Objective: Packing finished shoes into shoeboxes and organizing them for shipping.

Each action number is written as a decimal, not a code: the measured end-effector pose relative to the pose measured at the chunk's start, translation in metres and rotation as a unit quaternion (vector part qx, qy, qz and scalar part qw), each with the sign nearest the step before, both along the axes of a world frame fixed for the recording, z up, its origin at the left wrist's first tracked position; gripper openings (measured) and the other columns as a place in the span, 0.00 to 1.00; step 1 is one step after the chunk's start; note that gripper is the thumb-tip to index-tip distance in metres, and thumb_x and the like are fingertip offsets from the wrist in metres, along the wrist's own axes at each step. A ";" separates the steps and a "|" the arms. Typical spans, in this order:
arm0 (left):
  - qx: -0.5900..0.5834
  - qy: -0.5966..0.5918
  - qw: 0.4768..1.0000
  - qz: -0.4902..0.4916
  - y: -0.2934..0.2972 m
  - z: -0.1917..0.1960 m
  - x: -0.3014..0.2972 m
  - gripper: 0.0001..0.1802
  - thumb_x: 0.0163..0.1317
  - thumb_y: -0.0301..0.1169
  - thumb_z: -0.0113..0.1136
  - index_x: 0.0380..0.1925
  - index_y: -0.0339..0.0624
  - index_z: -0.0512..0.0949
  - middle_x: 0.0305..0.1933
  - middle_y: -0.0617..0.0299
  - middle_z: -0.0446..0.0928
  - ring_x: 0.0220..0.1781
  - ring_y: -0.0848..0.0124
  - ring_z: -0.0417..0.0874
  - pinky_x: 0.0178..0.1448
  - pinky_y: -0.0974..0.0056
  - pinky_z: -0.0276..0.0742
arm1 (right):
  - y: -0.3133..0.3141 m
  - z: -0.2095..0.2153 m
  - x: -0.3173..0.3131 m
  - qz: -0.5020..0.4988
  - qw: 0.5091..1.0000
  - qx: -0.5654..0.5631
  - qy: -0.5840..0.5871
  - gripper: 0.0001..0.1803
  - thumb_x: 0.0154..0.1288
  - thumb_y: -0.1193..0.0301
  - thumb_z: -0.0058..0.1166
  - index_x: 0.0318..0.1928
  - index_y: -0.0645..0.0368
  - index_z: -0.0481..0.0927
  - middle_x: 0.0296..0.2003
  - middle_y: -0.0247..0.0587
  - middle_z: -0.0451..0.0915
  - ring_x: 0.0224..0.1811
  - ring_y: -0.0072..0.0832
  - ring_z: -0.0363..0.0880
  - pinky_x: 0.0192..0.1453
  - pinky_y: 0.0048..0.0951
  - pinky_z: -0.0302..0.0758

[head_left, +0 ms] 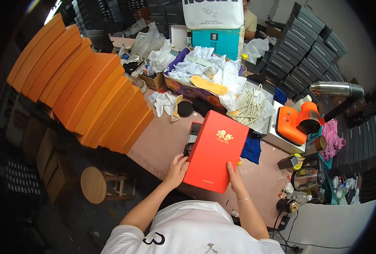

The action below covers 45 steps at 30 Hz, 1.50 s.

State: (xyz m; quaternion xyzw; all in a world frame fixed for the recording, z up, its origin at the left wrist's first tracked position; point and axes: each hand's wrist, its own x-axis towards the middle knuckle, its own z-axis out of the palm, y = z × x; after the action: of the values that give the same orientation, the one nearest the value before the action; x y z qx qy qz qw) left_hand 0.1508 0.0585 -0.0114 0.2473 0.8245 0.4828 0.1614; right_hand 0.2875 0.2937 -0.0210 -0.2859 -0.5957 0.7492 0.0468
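Note:
A red box lid [215, 150] with gold lettering lies tilted over an open red box [192, 134] on the pink table [158, 144]. My left hand [176, 170] grips the lid's near left edge. At the near right corner, my right hand [235, 175] holds the same lid. Dark contents show inside the box, mostly hidden by the lid.
Stacked orange boxes [82, 80] fill the left. Behind stand a carton of white paper [205, 70], a tray of sticks [249, 108], an orange tape dispenser [296, 122], a steel flask [336, 89], grey boxes [306, 46]. A wooden stool [95, 184] sits below. Another person [249, 19] sits far back.

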 end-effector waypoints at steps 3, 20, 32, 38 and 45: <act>-0.026 -0.020 0.997 0.064 0.004 -0.023 -0.003 0.31 0.68 0.43 0.53 0.61 0.28 0.66 0.58 0.40 0.72 0.63 0.51 0.72 0.65 0.57 0.67 | 0.001 -0.052 -0.018 0.039 0.988 0.104 -0.105 0.34 0.72 0.50 0.45 0.65 0.65 0.65 0.55 0.46 0.75 0.54 0.31 0.76 0.57 0.32 0.73; 0.187 -0.438 0.876 0.084 -0.078 -0.076 0.053 0.45 0.56 0.61 0.58 0.66 0.42 0.64 0.67 0.51 0.66 0.69 0.61 0.63 0.71 0.56 0.57 | -0.068 -0.042 0.037 0.161 0.982 -0.101 -0.017 0.38 0.71 0.46 0.43 0.71 0.54 0.53 0.65 0.40 0.64 0.67 0.36 0.64 0.68 0.41 0.65; 0.447 -0.354 0.771 0.283 -0.301 0.014 0.222 0.53 0.52 0.46 0.66 0.72 0.41 0.48 0.71 0.48 0.57 0.73 0.58 0.56 0.74 0.55 0.52 | -0.245 0.064 -0.005 0.545 0.834 -0.090 -0.001 0.37 0.72 0.46 0.39 0.72 0.52 0.51 0.67 0.42 0.63 0.66 0.35 0.65 0.66 0.42 0.67; 0.633 -0.176 0.578 0.483 -0.381 -0.001 0.331 0.48 0.56 0.44 0.62 0.71 0.40 0.48 0.69 0.53 0.59 0.72 0.63 0.60 0.72 0.55 0.59 | -0.397 0.065 -0.022 0.596 0.796 -0.073 -0.079 0.38 0.72 0.49 0.44 0.72 0.56 0.50 0.66 0.42 0.62 0.60 0.35 0.71 0.58 0.42 0.73; 0.545 -0.182 0.230 0.785 -0.415 -0.083 0.438 0.47 0.53 0.50 0.63 0.68 0.45 0.52 0.65 0.55 0.66 0.61 0.58 0.71 0.63 0.54 0.68 | -0.476 0.072 -0.009 0.732 0.670 -0.045 -0.114 0.37 0.71 0.51 0.47 0.68 0.64 0.56 0.58 0.48 0.70 0.50 0.32 0.79 0.51 0.33 0.78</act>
State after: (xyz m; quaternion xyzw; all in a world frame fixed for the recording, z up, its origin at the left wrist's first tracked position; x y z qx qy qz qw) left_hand 0.5888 -0.3565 -0.0945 -0.5904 0.0915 0.7324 -0.3265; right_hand 0.2789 -0.1820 0.0509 0.1573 -0.5799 0.5307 -0.5977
